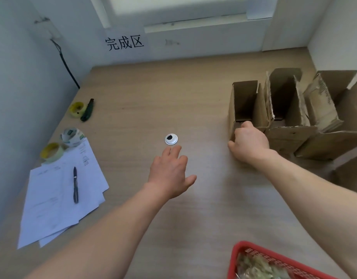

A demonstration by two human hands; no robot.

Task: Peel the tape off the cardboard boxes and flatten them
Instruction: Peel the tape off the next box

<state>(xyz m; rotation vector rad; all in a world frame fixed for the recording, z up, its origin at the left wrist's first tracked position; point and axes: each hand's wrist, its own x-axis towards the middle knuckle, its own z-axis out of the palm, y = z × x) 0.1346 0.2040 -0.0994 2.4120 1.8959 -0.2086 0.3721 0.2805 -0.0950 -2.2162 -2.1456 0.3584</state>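
Observation:
Several open brown cardboard boxes stand in a row at the right of the wooden table. My right hand (249,140) grips the near rim of the leftmost box (243,103), fingers curled over the edge into its opening. A second box (284,93) stands right beside it, and a third box (322,101) leans further right. My left hand (170,174) hovers over the table's middle with fingers spread and relaxed, holding nothing.
A cable grommet (171,139) sits just beyond my left hand. Papers (58,198) with a pen (75,185) lie at the left, near tape rolls (51,152) and a utility knife (87,110). A red basket (272,262) of peeled tape sits at the front edge.

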